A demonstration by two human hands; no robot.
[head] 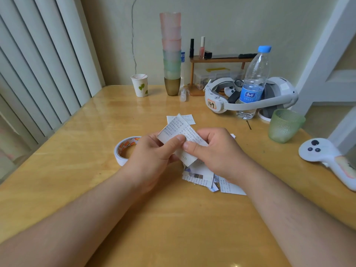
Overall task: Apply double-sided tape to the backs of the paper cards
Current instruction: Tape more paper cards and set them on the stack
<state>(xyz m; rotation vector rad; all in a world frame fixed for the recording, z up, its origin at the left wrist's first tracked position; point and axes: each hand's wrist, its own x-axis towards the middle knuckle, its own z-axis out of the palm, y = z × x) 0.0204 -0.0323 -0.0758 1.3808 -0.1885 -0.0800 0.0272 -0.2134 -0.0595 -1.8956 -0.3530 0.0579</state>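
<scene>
Held above the worktop (81, 143) beside the tape roll (125, 149), the paper card (178, 129), pinched by the left hand (154, 153) and right hand (213, 151), looks light, limp, easily creased, best gripped at its edges.

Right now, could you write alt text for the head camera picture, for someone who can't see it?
Two bare hands, left hand and right hand, pinch a printed paper card above a wooden table. A roll of double-sided tape lies left of them, and more paper cards are heaped beneath. Stacked cups, a water bottle and a white headset stand behind.
</scene>
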